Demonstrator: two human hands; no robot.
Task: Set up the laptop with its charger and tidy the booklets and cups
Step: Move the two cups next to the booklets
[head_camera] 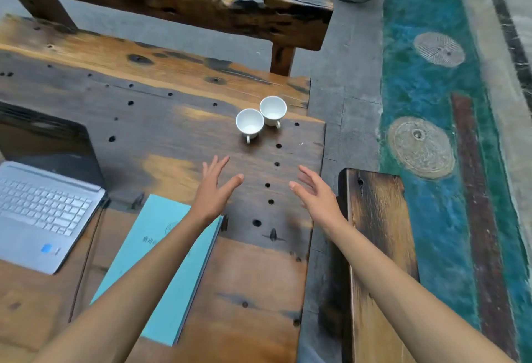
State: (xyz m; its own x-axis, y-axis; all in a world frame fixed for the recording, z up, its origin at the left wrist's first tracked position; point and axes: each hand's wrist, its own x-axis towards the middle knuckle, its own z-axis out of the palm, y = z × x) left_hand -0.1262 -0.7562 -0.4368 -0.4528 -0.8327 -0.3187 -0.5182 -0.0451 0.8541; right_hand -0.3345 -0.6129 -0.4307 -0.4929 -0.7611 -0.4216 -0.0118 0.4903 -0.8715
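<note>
Laptop: the laptop [43,210] sits open at the left edge of the bench [161,132], silver keyboard deck facing up, dark screen raised behind it; that part looks set up.
Charger: a thin dark cable [86,262] runs down the bench from the laptop's right rear corner; I judge it the charger lead, but the plug itself is too small to confirm.
Booklets: the booklets [169,247] lie just right of the laptop, flat turquoise covers, matte card, edges roughly squared into one stack, partly under the left forearm; tidied, by the look of it.
Left hand: the left hand [213,190] hovers over the bench, fingers straight and spread, gripping nothing.
Cups: two white cups [260,116], glossy glazed, round-mouthed, small handles pointing toward the person, stand upright and touching each other near the far right corner, ahead of both hands.
Right hand: the right hand [315,195] hovers near the bench's right edge, fingers relaxed and apart, nothing held.
Bench surface: weathered planks, orange and charred-dark patches, peppered with round holes.
Progress: judging from the layout, nearly done; little remains beyond a final check of the cups.
</note>
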